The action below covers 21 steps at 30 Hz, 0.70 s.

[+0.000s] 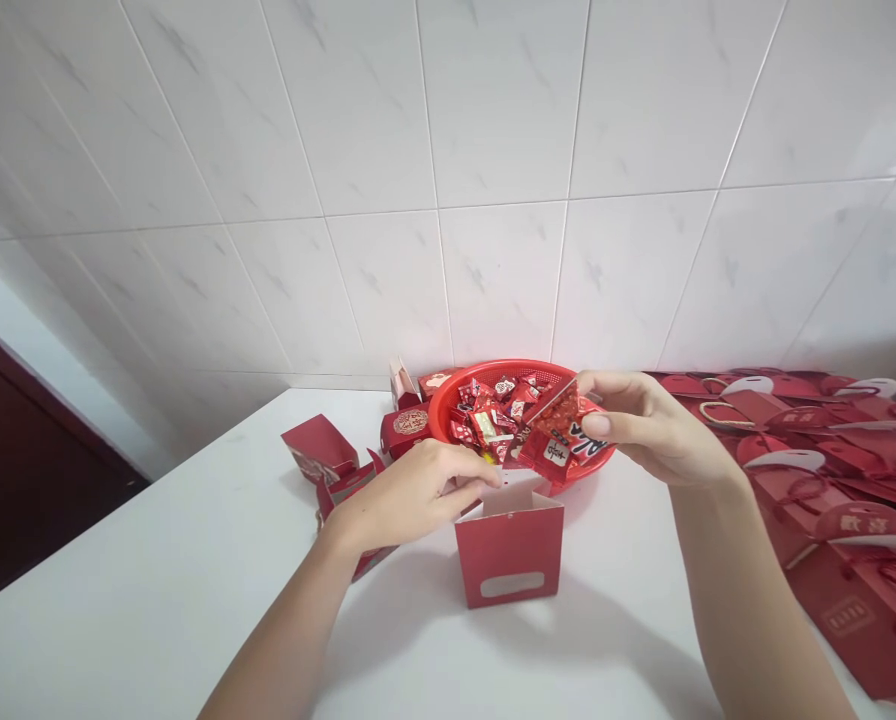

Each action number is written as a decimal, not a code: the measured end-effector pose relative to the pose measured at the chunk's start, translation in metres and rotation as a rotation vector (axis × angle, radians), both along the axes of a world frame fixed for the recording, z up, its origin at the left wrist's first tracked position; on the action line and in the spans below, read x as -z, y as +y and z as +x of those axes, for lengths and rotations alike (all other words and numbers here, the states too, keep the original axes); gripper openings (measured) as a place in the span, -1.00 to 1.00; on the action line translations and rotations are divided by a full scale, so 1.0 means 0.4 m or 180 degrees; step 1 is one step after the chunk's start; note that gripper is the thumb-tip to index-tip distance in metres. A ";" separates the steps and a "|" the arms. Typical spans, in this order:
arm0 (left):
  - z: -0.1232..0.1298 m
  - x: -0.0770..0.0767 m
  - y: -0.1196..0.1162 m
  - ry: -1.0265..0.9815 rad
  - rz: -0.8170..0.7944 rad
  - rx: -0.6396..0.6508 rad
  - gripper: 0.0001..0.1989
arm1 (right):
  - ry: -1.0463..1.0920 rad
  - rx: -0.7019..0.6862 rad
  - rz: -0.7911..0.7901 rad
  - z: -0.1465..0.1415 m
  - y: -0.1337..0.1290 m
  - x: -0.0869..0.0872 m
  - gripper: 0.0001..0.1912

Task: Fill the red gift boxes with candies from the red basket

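A red paper box with a pale oval window stands upright on the white table, its top open. My left hand is at the box's back left rim, fingers bent around the edge; the fingertips are partly hidden. Above the box's back right side, my right hand pinches red snack packets with dark and white lettering between thumb and fingers. Behind them sits a red plastic basket holding many small wrapped candies.
Several red boxes, some open, lie left of the basket, including an open box and a box with a gold pattern. Rows of red gift boxes with cord handles fill the right side. A tiled wall borders the table's back.
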<state>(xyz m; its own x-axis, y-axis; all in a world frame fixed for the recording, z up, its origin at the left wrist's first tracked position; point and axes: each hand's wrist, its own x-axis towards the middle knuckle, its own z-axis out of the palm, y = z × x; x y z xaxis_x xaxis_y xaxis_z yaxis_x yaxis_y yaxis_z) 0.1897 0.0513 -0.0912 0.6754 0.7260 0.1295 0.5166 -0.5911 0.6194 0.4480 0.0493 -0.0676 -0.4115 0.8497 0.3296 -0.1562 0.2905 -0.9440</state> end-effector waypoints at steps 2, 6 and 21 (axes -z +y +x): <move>-0.004 0.008 0.009 -0.0013 -0.0074 -0.0042 -0.76 | -0.0065 -0.0068 -0.0012 0.000 0.001 0.004 -0.82; -0.005 0.008 0.015 -0.0028 -0.0295 -0.0115 -0.65 | -0.0290 -0.0161 0.0039 -0.006 0.002 0.008 -0.88; 0.005 -0.009 0.009 -0.0012 -0.0690 -0.0126 -0.64 | -0.1144 -0.0534 0.0382 -0.033 0.006 0.020 -0.79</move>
<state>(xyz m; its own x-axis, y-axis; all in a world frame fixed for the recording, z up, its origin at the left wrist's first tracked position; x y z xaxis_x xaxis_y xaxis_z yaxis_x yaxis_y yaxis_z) 0.1916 0.0550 -0.0876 0.6456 0.7631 -0.0299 0.5342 -0.4233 0.7317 0.4347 0.0519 -0.0755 -0.6479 0.7254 0.2325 0.1225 0.4005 -0.9081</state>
